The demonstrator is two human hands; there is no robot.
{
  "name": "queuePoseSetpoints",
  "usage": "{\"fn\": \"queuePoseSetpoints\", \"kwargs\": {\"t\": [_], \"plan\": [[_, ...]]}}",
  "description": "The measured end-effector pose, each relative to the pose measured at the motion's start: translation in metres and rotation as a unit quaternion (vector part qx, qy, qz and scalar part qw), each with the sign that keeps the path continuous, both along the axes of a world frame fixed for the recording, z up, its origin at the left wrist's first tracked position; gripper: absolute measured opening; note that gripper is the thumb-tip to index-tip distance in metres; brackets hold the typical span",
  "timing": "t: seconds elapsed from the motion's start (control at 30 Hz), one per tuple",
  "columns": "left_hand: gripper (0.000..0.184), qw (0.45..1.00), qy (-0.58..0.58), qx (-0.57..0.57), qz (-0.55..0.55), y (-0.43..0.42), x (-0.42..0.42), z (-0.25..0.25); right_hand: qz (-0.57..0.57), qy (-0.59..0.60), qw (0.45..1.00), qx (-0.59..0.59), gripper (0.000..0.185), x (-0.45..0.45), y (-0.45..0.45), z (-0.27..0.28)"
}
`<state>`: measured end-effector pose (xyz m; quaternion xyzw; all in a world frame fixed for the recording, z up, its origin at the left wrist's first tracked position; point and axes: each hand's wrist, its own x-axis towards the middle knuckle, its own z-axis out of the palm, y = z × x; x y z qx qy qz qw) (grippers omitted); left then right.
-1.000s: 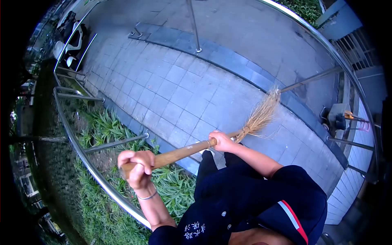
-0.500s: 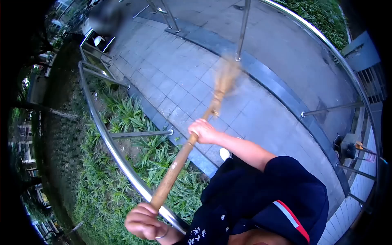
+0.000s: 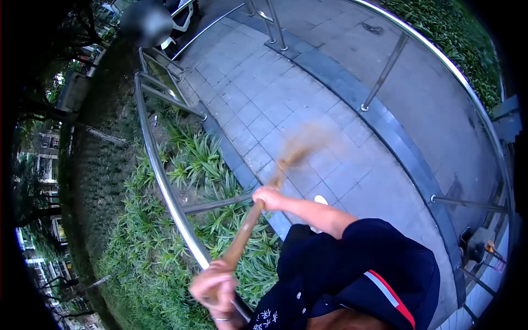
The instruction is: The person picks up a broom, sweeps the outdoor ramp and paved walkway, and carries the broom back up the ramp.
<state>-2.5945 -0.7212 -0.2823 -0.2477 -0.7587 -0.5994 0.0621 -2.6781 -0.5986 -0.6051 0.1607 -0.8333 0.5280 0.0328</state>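
Observation:
A straw broom [image 3: 242,236] with a long wooden handle slants across the middle of the view. My left hand [image 3: 213,283] is wrapped round the upper end of the handle, just in front of the metal railing; a thin band circles the wrist. Further down the handle, near where the bristles start, my right hand [image 3: 268,198] is closed round it. The bristles [image 3: 308,144] are smeared by motion over the paving, so I cannot tell whether they touch it. A white shoe [image 3: 320,200] shows beyond my right forearm.
Curved steel railings [image 3: 159,170] run along both sides of the tiled walkway [image 3: 264,104]. Green plants [image 3: 187,159] grow left of it. A dark stone kerb [image 3: 385,124] edges the right. At the far end, a white vehicle [image 3: 184,22] stands near a blurred shape.
The broom's bristles have swung down and slightly right, nearer my body. My left hand has shifted right, and my right hand has lowered slightly. The whole view has also shifted.

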Motion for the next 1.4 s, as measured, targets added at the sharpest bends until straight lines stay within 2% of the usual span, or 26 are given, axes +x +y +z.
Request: {"fn": "queuePoseSetpoints", "kwargs": {"t": [0.07, 0.17, 0.2, 0.23, 0.27, 0.3, 0.37, 0.4, 0.43, 0.53, 0.57, 0.67, 0.73, 0.83, 0.87, 0.93, 1.0, 1.03, 1.07, 1.1, 1.2, 1.27, 1.3, 1.33, 1.37, 1.4], "plan": [[0.008, 0.989, 0.053, -0.097, -0.102, 0.018, -0.016, -0.007, 0.012, 0.052, 0.998, -0.023, 0.016, -0.055, 0.01, 0.011], [0.014, 0.972, 0.159, -0.093, -0.147, 0.002, -0.042, 0.026, -0.012, 0.106, 0.994, -0.037, 0.014, -0.098, 0.02, 0.071], [0.006, 0.917, 0.191, -0.057, -0.346, -0.02, -0.078, 0.047, -0.009, 0.107, 0.994, -0.035, 0.014, -0.103, 0.022, 0.087], [0.012, 0.873, 0.166, -0.023, -0.458, -0.032, -0.11, 0.062, -0.036, 0.086, 0.996, -0.008, 0.014, -0.103, 0.023, 0.099], [0.008, 0.887, 0.149, -0.013, -0.437, -0.053, -0.123, 0.065, -0.063, 0.065, 0.996, 0.019, 0.014, -0.102, 0.025, 0.106], [0.022, 0.948, 0.089, 0.11, -0.285, -0.083, -0.128, 0.045, -0.077, 0.045, 0.994, 0.057, 0.014, -0.099, 0.029, 0.106], [0.015, 0.976, -0.051, 0.208, -0.04, -0.075, -0.191, 0.02, -0.085, -0.083, 0.99, 0.076, 0.015, -0.092, 0.049, 0.096], [0.031, 0.967, -0.076, 0.24, -0.046, -0.07, -0.218, 0.004, -0.1, -0.119, 0.983, 0.095, 0.016, -0.087, 0.057, 0.089], [0.03, 0.969, -0.108, 0.198, -0.103, -0.063, -0.248, -0.009, -0.117, -0.152, 0.975, 0.115, 0.018, -0.085, 0.066, 0.082], [0.034, 0.946, -0.229, 0.194, -0.121, 0.001, -0.315, -0.051, -0.207, -0.228, 0.946, 0.101, 0.017, -0.081, 0.09, 0.048], [0.03, 0.916, -0.267, 0.235, -0.186, 0.019, -0.336, -0.07, -0.252, -0.205, 0.942, 0.085, 0.012, -0.081, 0.098, 0.028], [0.033, 0.883, -0.331, 0.18, -0.281, 0.091, -0.367, -0.099, -0.34, -0.169, 0.925, 0.004, 0.006, -0.093, 0.126, -0.019], [0.031, 0.876, -0.316, 0.155, -0.33, 0.122, -0.391, -0.1, -0.368, -0.19, 0.91, -0.026, 0.006, -0.115, 0.138, -0.024], [0.025, 0.869, -0.286, 0.213, -0.343, 0.138, -0.438, -0.084, -0.438, -0.109, 0.892, 0.02, 0.006, -0.177, 0.16, -0.015], [0.023, 0.878, -0.261, 0.191, -0.353, 0.136, -0.451, -0.079, -0.448, -0.108, 0.887, 0.016, 0.006, -0.205, 0.165, -0.019], [0.019, 0.924, -0.19, 0.153, -0.295, 0.135, -0.461, -0.051, -0.431, -0.016, 0.902, 0.013, 0.011, -0.264, 0.17, -0.027], [0.014, 0.947, -0.113, 0.136, -0.268, 0.133, -0.471, -0.037, -0.364, 0.023, 0.931, -0.018, 0.014, -0.337, 0.172, -0.017], [0.008, 0.965, -0.088, 0.094, -0.23, 0.144, -0.467, -0.034, -0.316, 0.032, 0.948, -0.007, 0.015, -0.375, 0.178, -0.029], [0.015, 0.968, -0.001, 0.02, -0.25, 0.155, -0.47, -0.043, -0.267, 0.042, 0.963, 0.006, 0.015, -0.413, 0.188, -0.042], [0.024, 0.954, 0.05, -0.067, -0.289, 0.165, -0.473, -0.049, -0.241, 0.073, 0.968, 0.004, 0.015, -0.448, 0.197, -0.043], [0.022, 0.938, 0.137, -0.124, -0.295, 0.189, -0.495, -0.056, -0.15, 0.146, 0.975, -0.076, 0.016, -0.55, 0.204, -0.036], [0.006, 0.956, 0.185, -0.098, -0.207, 0.171, -0.52, -0.032, -0.108, 0.202, 0.968, -0.103, 0.017, -0.592, 0.188, 0.008], [0.006, 0.96, 0.221, -0.044, -0.169, 0.152, -0.531, -0.023, -0.1, 0.203, 0.972, -0.056, 0.017, -0.598, 0.18, 0.031], [0.009, 0.957, 0.26, 0.01, -0.13, 0.135, -0.541, -0.015, -0.093, 0.208, 0.974, -0.008, 0.017, -0.601, 0.168, 0.05], [0.017, 0.951, 0.278, 0.129, -0.041, 0.126, -0.55, -0.012, -0.07, 0.158, 0.984, 0.032, 0.018, -0.603, 0.157, 0.062], [0.024, 0.959, 0.238, 0.127, -0.092, 0.089, -0.565, -0.004, -0.047, 0.109, 0.99, 0.074, 0.018, -0.603, 0.146, 0.067]]}}
